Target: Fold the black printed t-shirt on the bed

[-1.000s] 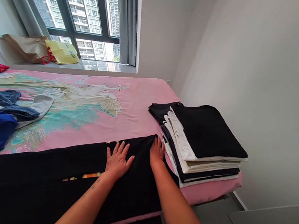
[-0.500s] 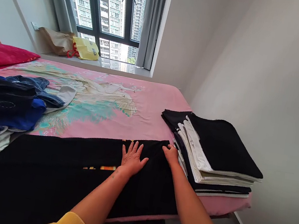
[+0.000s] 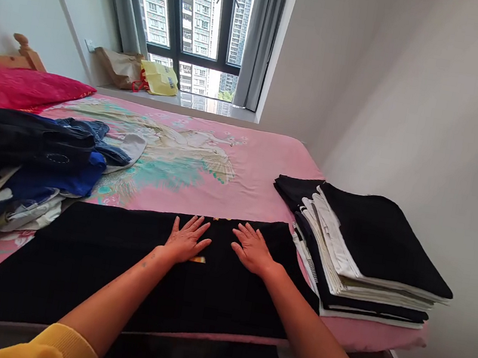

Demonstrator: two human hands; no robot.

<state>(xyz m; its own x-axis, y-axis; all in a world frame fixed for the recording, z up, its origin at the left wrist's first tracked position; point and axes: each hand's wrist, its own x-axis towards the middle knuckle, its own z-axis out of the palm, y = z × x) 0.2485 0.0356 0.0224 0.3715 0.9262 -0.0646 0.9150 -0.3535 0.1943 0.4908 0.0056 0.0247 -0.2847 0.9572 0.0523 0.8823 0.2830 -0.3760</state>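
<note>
A long black garment [image 3: 84, 263] lies spread flat across the near edge of a bed with a pink printed sheet [image 3: 249, 174]. My left hand [image 3: 186, 238] rests flat on the black cloth, fingers spread. My right hand [image 3: 253, 248] lies flat on the same cloth a little to the right, fingers stretched out too. A small yellow-orange patch [image 3: 198, 259] of the garment shows between the hands. Neither hand holds anything.
A stack of folded black and white clothes [image 3: 358, 252] sits at the bed's right end. A loose heap of blue, black and white clothes [image 3: 19, 162] lies at the left, with a red pillow [image 3: 17, 88] behind. Bags [image 3: 147, 73] stand on the window sill.
Both hands have slid left along the black garment, away from its right end by the folded stack. The right hand now lies flat and spread. The view has swung round.
</note>
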